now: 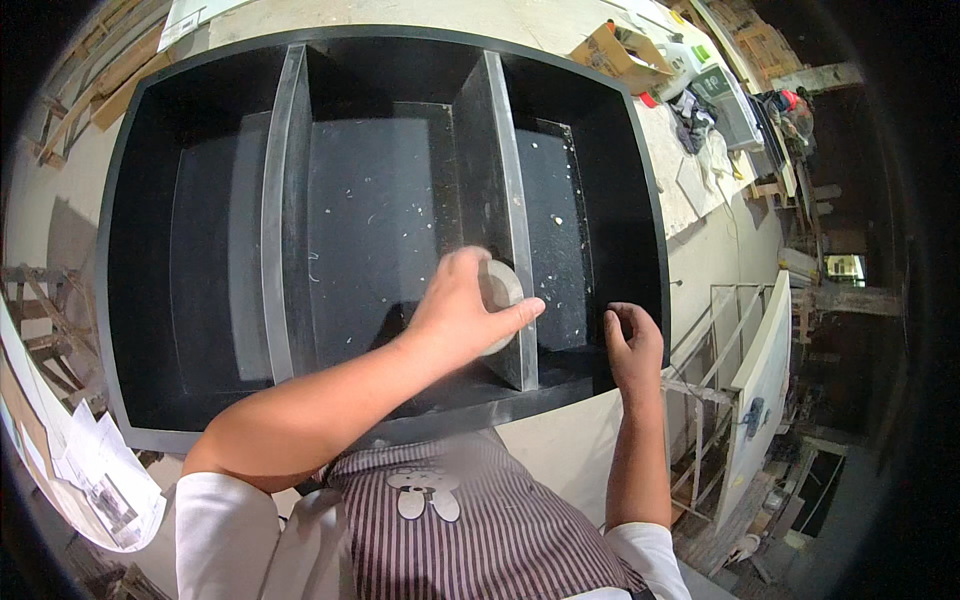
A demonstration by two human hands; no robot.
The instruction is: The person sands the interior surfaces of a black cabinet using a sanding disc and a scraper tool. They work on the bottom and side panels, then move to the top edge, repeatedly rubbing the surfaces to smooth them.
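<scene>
A large black box-like cabinet [390, 433] lies before me, split by two upright partitions with worn grey edges. My left hand [472, 300] grips a roll of pale tape [504, 283] against the right partition [514, 187], its thumb lying over that partition's edge. The left partition [276, 225] stands apart from both hands. Over the right compartment, near the cabinet's right wall, is my right hand [634, 341], its fingers curled; whether they hold anything small cannot be told. White specks lie on the dark panels at the bottom of the middle and right compartments.
At the upper right, a worktable [675, 180] bears an open cardboard box [619, 60], a white jug with a green cap [679, 64] and crumpled cloths [694, 124]. A metal frame with a pale panel [757, 397] stands right. Papers [105, 480] lie at the lower left.
</scene>
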